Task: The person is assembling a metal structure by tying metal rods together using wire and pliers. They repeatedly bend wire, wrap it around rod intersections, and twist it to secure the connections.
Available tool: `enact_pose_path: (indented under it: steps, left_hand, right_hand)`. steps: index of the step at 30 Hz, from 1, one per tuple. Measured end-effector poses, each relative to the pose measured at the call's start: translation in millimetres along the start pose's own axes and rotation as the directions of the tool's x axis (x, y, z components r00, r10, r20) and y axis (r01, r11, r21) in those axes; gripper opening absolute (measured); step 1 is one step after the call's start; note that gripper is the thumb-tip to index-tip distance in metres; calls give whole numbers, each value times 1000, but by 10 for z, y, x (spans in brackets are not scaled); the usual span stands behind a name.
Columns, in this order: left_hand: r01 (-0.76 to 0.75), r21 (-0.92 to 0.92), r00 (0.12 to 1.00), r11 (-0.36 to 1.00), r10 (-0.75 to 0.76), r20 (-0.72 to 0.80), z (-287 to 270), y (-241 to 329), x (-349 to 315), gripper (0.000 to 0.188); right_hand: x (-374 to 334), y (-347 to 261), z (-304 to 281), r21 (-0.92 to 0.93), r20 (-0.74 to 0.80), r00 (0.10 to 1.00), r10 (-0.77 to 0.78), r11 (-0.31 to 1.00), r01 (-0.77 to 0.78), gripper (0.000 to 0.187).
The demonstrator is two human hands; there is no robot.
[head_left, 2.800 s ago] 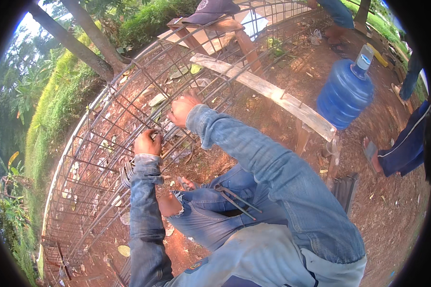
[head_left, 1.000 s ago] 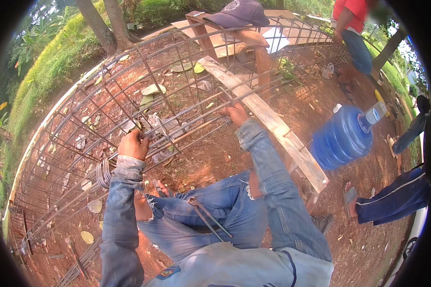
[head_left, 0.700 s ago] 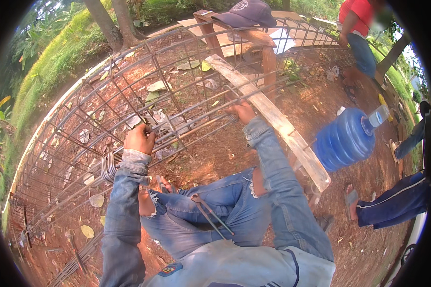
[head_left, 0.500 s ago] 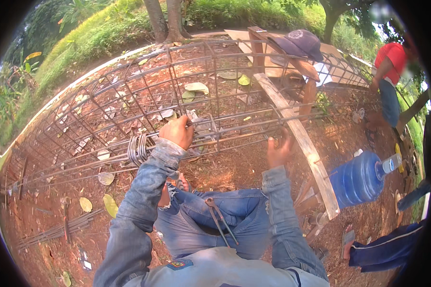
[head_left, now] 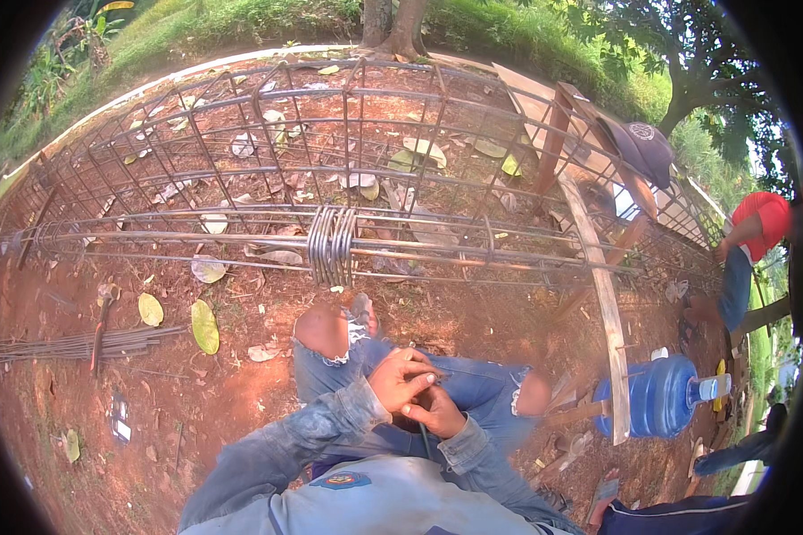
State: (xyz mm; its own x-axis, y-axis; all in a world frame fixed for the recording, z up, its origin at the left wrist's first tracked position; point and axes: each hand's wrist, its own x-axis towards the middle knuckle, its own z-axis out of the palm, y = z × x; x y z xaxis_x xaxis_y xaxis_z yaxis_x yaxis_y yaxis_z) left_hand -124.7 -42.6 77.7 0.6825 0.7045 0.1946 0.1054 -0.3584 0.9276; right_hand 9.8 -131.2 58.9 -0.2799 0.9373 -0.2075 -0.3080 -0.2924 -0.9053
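Note:
My left hand (head_left: 403, 380) and my right hand (head_left: 437, 412) meet over my lap, fingers curled and touching. What the left fingers close on is hidden. A thin dark handle of the pincers (head_left: 426, 440) shows just below my right hand, which is closed over the tool; its head is covered. Beyond my knees lies a long cage of steel reinforcing bars (head_left: 357, 134). A bundle of bent steel rings (head_left: 331, 247) hangs round its near bars, out of reach of both hands as they stand.
A wooden plank (head_left: 600, 308) leans against the cage at the right, near a blue water jug (head_left: 653, 398). A cap (head_left: 641, 152) sits on a wooden post. A hammer (head_left: 103, 328) and loose rods (head_left: 58, 346) lie at left. A person in red (head_left: 758, 227) stands far right.
Both hands have left the bars and come together at my lap, over the pincers that lay there. The view has shifted, so the cage and ring bundle appear elsewhere in it.

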Motion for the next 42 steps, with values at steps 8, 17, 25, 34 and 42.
enact_pose_path:
  steps: [8, 17, 25, 34, 42]
  left_hand:
    - [-158, 804, 904, 574, 411, -116, -1804, 625, 810, 111]
    - [-17, 832, 966, 555, -205, 156, -2274, 255, 1211, 102]
    - [9, 917, 946, 400, -300, 122, -2909, 204, 960, 89]
    - [370, 919, 830, 139, -494, -260, -4623, -67, -216, 98]
    - [370, 925, 779, -87, -513, -360, -3817, 218, 285, 128]
  right_hand:
    - [201, 197, -206, -94, -162, 982, 101, 989, -117, 38]
    - [-20, 360, -275, -201, -253, 957, 143, 960, -197, 38]
    - [-72, 374, -269, -332, -268, 957, 108, 923, -197, 34]
    - [49, 363, -390, -281, -234, 968, 85, 948, -151, 36]
    - [20, 460, -457, -342, -258, 965, 52, 929, -142, 35]
